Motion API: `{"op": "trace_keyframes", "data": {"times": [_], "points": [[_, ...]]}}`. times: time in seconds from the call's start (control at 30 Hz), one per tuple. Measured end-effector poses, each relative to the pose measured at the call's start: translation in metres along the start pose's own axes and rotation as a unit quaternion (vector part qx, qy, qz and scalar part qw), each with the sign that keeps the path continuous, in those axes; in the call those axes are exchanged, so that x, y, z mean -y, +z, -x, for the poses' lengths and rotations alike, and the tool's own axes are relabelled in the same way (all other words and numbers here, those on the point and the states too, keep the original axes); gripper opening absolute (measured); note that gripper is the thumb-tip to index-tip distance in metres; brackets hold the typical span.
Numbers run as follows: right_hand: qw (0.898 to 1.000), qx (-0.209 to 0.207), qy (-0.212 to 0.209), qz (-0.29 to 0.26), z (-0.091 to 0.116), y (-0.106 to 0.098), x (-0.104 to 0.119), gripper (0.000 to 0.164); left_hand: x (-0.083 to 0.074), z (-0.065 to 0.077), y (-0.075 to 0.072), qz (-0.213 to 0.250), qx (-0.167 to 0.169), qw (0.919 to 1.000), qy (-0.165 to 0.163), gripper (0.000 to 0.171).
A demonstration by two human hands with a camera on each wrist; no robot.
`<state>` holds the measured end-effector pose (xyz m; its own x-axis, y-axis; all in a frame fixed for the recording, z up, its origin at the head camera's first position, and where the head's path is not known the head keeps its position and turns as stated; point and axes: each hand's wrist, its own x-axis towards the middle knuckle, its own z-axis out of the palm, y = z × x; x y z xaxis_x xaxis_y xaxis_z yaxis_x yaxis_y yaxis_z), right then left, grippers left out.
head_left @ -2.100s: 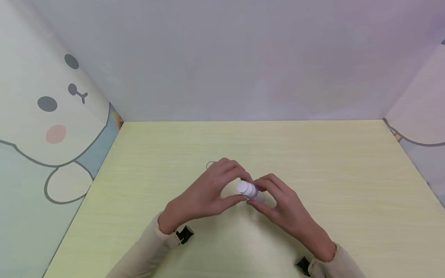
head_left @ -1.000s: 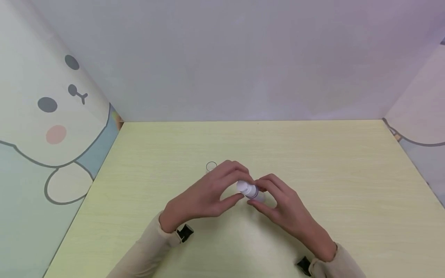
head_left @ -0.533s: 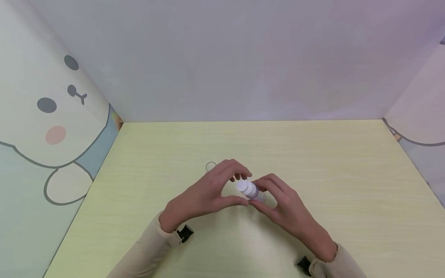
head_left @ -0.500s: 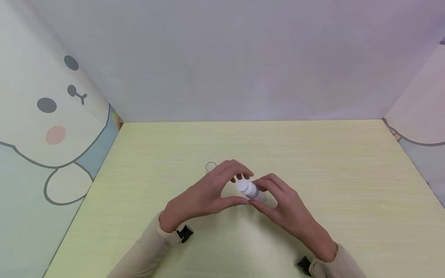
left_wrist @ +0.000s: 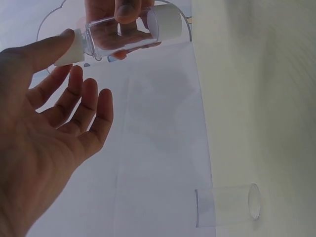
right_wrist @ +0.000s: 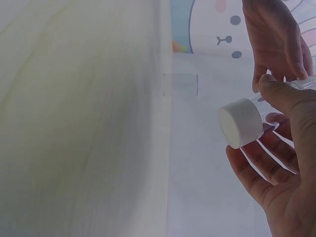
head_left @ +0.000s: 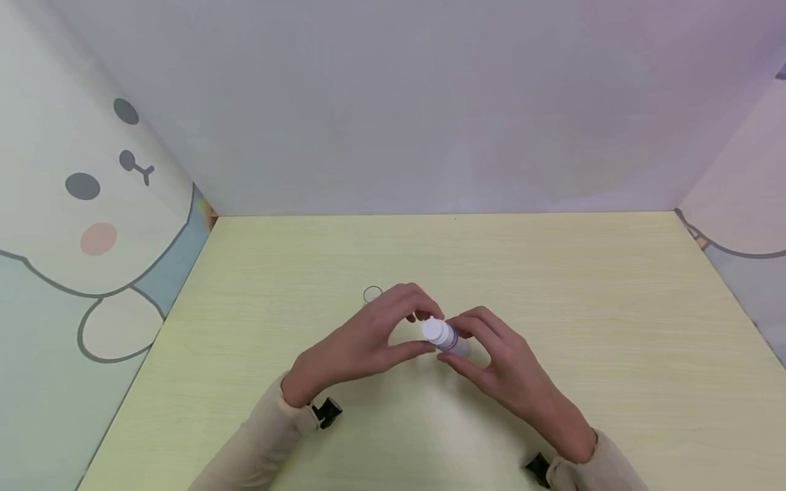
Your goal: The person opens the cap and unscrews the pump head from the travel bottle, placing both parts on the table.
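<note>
My right hand (head_left: 505, 365) grips a small clear bottle (head_left: 457, 346) above the table, thumb on one side and fingers on the other. In the right wrist view the bottle's thick white base (right_wrist: 240, 123) juts out past the fingers. My left hand (head_left: 368, 341) pinches the bottle's white top (head_left: 432, 330) between thumb and index finger; its other fingers are bent and off the bottle in the left wrist view. A tiny nub shows on the top's far edge. The clear bottle body (left_wrist: 123, 37) looks empty.
A clear open cylinder (left_wrist: 227, 206) stands on the pale wooden table (head_left: 552, 273) just beyond my left hand; in the head view only its rim (head_left: 372, 294) shows. A plain wall (head_left: 430, 102) closes the back, with cartoon-printed panels (head_left: 98, 204) at the sides.
Half a second ago my left fingers were spread off the white top; now they have closed on it again. The top sits slightly further right and its nub now shows. The right hand stays put.
</note>
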<state>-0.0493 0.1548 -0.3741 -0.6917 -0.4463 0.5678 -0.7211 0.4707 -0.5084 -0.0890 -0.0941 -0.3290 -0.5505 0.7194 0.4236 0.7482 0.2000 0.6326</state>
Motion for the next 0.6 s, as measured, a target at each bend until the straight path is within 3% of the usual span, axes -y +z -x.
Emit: {"op": "trace_keyframes", "data": {"times": [0.2,0.37,0.6], "points": [[1.0,0.002,0.001,-0.003,-0.0002,0.0005,0.0022,0.033,0.0003,0.0008,0.0023,-0.005,-0.008,0.9997,-0.023,0.037],[1.0,0.01,0.012,0.0,0.0005,-0.0002,0.0021,0.035,0.0002,0.0013,0.0026,0.007,0.005,0.9993,-0.037,0.043],[1.0,-0.004,-0.004,-0.002,0.0004,0.0004,0.0006,0.037,-0.0021,0.0009,-0.0009,0.029,0.03,0.9991,0.006,0.042]]}}
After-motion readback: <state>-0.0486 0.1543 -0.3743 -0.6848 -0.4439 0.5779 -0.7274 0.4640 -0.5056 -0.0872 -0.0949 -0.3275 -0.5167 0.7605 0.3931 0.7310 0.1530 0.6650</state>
